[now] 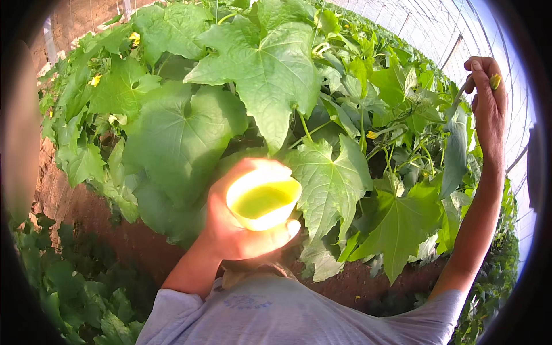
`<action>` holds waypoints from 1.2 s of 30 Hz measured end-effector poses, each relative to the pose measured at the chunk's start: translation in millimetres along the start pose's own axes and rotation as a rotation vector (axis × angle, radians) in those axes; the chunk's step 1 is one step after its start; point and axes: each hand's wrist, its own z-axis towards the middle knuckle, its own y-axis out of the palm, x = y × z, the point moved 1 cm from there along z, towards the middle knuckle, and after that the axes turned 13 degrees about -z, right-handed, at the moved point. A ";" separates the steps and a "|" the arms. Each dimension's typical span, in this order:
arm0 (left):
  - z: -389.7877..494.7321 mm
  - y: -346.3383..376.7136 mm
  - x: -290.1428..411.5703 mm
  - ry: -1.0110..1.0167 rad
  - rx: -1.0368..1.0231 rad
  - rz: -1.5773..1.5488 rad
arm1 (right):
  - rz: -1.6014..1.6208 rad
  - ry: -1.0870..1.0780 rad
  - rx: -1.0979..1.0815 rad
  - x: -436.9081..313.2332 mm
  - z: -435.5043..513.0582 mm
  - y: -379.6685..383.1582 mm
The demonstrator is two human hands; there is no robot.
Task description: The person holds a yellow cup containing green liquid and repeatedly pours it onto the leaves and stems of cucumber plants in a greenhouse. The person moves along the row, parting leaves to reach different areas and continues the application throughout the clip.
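My left hand point(233, 228) is wrapped around a small cup point(293, 189), held in front of my chest. Bright glare washes out much of its rim. Inside the cup is a yellow-green liquid point(263, 202). At the upper right, my right hand point(489, 92) is raised with bent fingers. A yellow flower bud point(495, 81) pokes out between those fingers; the rest of it is hidden. Just below that hand hangs a drooping green leaf point(456, 146), its stalk reaching up towards the fingertips. Whether the fingers touch the stalk, I cannot tell.
Dense climbing vines with broad lobed leaves point(267, 64) stand directly before me. Yellow flowers point(95, 80) dot the foliage. Thin strings run upward among the plants. Brown soil point(142, 246) shows below. A greenhouse frame with translucent film point(431, 26) curves over the right side.
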 end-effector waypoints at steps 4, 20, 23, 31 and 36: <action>13.0 -63.0 11.0 0.073 -0.058 0.232 | 0.415 0.136 -0.228 -168.1 -63.2 42.7; 6.4 -182.0 53.3 0.295 -0.012 0.232 | 0.468 0.444 -0.158 -205.7 -73.8 145.2; 11.2 -186.3 67.4 0.265 -0.055 0.321 | 0.546 0.452 -0.098 -187.7 -82.3 156.7; 19.0 -182.8 75.6 0.342 -0.065 0.383 | 0.486 0.487 -0.136 -120.2 -103.2 220.9; 10.5 -184.4 73.0 0.375 -0.090 0.418 | 0.055 0.244 -0.244 -93.6 -88.1 246.9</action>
